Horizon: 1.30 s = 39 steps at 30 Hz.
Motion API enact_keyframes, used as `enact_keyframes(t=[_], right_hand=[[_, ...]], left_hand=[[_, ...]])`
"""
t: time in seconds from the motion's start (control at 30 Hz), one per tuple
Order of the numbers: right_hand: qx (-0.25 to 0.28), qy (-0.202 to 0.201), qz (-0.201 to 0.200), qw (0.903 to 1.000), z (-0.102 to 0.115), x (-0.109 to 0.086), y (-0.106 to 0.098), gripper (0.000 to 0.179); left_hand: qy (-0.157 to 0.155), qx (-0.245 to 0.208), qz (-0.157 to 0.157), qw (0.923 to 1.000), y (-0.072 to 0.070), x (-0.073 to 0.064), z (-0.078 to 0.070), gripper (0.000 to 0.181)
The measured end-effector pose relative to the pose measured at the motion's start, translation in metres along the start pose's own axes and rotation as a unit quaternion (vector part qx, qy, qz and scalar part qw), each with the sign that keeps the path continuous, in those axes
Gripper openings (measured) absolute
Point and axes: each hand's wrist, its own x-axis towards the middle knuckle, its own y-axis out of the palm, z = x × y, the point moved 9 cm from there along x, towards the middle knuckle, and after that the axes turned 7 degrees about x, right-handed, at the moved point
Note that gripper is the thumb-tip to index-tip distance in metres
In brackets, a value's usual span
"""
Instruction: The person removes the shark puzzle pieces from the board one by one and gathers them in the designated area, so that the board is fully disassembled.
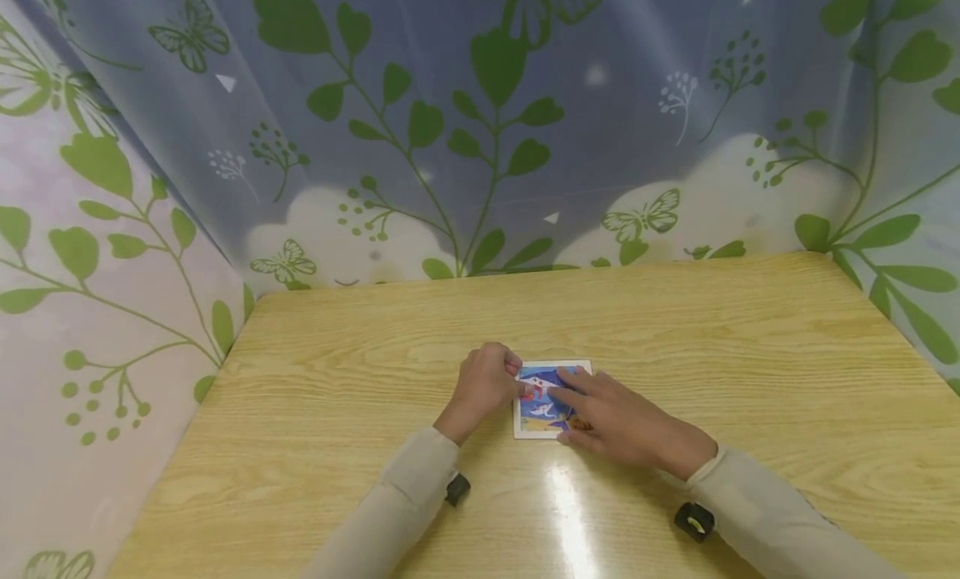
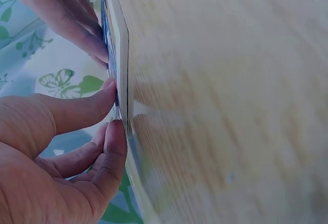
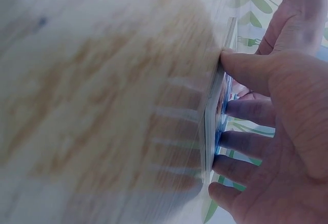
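A small flat picture board (image 1: 538,422) with a white border and a blue undersea scene lies on the wooden table. At its left side, my left hand (image 1: 486,387) has its thumb over the picture and curled fingers against the edge, pinching the board there. From the right, my right hand (image 1: 626,416) spreads over the picture with fingertips resting on its face. In the right wrist view its thumb (image 3: 248,70) touches the near edge. Side-on in the left wrist view, the board (image 2: 122,44) looks thin and flat. My hands cover parts of the picture.
The wood-grain table (image 1: 337,354) extends around the board, with a bright glare streak in front of it. Patterned curtains (image 1: 420,187) with leaves and butterflies hang behind and along the sides. Dark bands (image 1: 694,522) sit at the wrists over light sleeves.
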Motion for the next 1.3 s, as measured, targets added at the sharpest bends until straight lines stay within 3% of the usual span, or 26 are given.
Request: enact_keyframes(t=[0.3, 0.53, 0.83, 1.03, 1.3], right_hand=[[0.001, 0.001, 0.001, 1.0000, 0.001, 0.000, 0.000, 0.059], [0.000, 0.000, 0.000, 1.0000, 0.001, 0.000, 0.000, 0.059], [0.000, 0.000, 0.000, 1.0000, 0.001, 0.000, 0.000, 0.058], [0.004, 0.006, 0.006, 1.0000, 0.000, 0.000, 0.000, 0.059], [0.005, 0.010, 0.006, 0.9999, 0.000, -0.001, 0.001, 0.059]], left_hand=[[0.009, 0.004, -0.019, 0.9998, -0.004, 0.000, -0.001, 0.033], [0.008, -0.042, -0.023, 0.9988, -0.009, 0.000, 0.000, 0.013], [-0.004, -0.090, -0.023, 0.9957, -0.007, 0.002, 0.003, 0.007], [-0.024, -0.137, -0.031, 0.9898, -0.014, 0.003, 0.015, 0.006], [-0.062, -0.179, -0.047, 0.9808, -0.036, 0.000, 0.045, 0.007]])
